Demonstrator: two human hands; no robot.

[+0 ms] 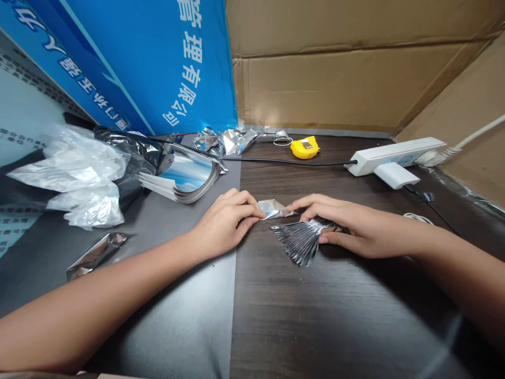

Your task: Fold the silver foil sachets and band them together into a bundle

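My left hand [229,221] pinches the left end of a small silver foil packet [272,208] that lies near the middle of the table. At the packet's right end, the outstretched index finger of my right hand [355,226] touches the foil. Between its thumb and other fingers, the same hand grips a fanned stack of thin silver foil packets [302,239], their narrow edges spread towards me. Part of that stack is hidden behind the right fingers.
A bent stack of printed sheets [185,173], clear plastic bags [79,173] and a foil packet [97,256] lie left. Crumpled foil pieces [231,141], a yellow tape measure [305,147] and a black cable [284,161] are behind. A white power strip [398,152] stands right, before cardboard walls [315,89].
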